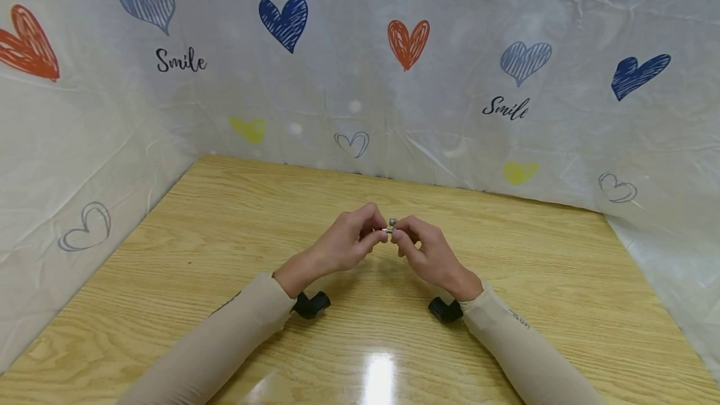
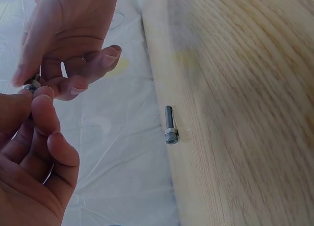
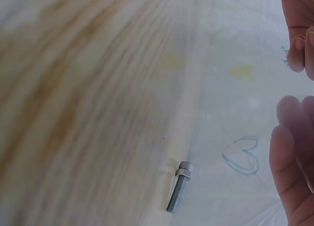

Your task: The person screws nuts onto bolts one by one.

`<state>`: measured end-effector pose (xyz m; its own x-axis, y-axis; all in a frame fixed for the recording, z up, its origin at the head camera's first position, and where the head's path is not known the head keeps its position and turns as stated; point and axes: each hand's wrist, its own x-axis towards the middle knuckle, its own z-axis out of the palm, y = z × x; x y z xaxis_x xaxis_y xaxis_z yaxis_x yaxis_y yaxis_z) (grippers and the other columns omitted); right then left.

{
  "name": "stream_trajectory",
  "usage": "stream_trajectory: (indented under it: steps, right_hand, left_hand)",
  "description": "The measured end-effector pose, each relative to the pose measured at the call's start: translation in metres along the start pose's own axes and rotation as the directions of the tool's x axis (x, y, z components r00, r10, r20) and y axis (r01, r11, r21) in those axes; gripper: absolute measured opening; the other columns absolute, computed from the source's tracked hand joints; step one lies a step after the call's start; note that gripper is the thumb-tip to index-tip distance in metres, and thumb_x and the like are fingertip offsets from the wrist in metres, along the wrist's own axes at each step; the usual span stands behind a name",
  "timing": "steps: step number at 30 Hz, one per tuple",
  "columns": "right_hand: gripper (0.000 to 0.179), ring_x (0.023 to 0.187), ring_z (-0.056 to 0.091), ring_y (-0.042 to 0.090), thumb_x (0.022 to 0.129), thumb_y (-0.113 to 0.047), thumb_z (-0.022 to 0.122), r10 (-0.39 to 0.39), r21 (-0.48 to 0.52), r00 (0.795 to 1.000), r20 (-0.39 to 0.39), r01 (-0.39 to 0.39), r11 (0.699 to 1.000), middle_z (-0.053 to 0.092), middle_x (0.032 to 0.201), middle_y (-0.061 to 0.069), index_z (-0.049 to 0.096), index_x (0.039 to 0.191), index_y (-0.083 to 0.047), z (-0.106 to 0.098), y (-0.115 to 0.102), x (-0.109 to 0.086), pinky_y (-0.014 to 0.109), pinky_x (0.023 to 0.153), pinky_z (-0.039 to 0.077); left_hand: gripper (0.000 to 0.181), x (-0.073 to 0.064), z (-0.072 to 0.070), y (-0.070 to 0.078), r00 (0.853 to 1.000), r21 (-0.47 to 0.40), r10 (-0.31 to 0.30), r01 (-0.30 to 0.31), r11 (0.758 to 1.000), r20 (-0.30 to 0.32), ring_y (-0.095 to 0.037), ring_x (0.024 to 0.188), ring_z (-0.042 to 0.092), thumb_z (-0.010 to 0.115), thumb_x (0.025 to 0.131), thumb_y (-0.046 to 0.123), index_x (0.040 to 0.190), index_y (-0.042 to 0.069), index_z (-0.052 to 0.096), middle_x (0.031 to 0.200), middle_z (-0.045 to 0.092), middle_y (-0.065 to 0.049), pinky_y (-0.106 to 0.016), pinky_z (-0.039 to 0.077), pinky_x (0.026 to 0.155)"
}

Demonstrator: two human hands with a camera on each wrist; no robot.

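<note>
Fingertip to fingertip above the table, both hands hold a small metal bolt (image 1: 388, 230). My left hand (image 1: 349, 236) pinches one end between thumb and index finger. The other end is between the thumb and fingers of my right hand (image 1: 430, 252). Close up in the left wrist view, threads and a nut (image 2: 32, 84) show between the fingertips; the rest of the bolt is covered by fingers. Behind the hands, a second bolt (image 2: 170, 123) lies on the table with a nut near its head. The right wrist view catches only parts of both hands, and the held bolt is out of sight there.
The wood-grain table (image 1: 236, 205) reaches back to a pale curtain (image 1: 349, 92) printed with hearts and the word Smile. More of this sheet hangs along the left and right sides. Dark wrist mounts (image 1: 311, 305) sit beneath the sleeves.
</note>
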<state>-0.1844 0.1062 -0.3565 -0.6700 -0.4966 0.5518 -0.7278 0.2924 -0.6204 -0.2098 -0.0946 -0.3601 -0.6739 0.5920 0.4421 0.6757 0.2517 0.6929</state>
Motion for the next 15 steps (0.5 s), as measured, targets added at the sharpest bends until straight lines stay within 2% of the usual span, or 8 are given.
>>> stream_trajectory:
  steps: [7,12,15]
  right_hand:
    - [0.014,0.06,0.057,0.022,0.091,0.008,0.057,-0.009,-0.004,1.0,-0.006,0.009,1.0,0.061,0.083,0.007,0.058,0.104,0.004,-0.001,0.0,0.0001,0.033,0.055,0.05]
    - [0.026,0.059,0.056,0.018,0.087,0.01,0.063,-0.064,-0.004,0.998,-0.028,0.064,0.998,0.062,0.091,0.012,0.051,0.11,0.007,0.0001,0.0017,0.0007,0.033,0.052,0.048]
    - [0.027,0.057,0.054,0.018,0.086,0.012,0.063,-0.098,-0.007,0.994,-0.046,0.098,0.995,0.062,0.09,0.014,0.05,0.109,0.008,0.0009,0.003,0.0013,0.034,0.05,0.047]
  left_hand:
    - [0.006,0.0004,-0.0007,0.0016,1.0,0.008,-0.016,0.016,1.0,-0.001,-0.009,0.056,0.048,0.058,0.095,0.008,0.096,0.01,0.053,0.076,0.056,0.003,-0.027,0.044,0.051]
    - [0.006,0.0002,-0.0017,0.0026,1.0,0.022,-0.023,0.023,1.0,-0.001,-0.009,0.056,0.048,0.058,0.096,0.008,0.096,0.011,0.053,0.075,0.055,0.003,-0.027,0.044,0.051]
    - [0.006,0.0001,-0.002,0.0031,1.0,0.024,-0.027,0.027,0.999,0.0,-0.009,0.056,0.048,0.058,0.096,0.009,0.096,0.011,0.052,0.074,0.054,0.003,-0.026,0.043,0.051]
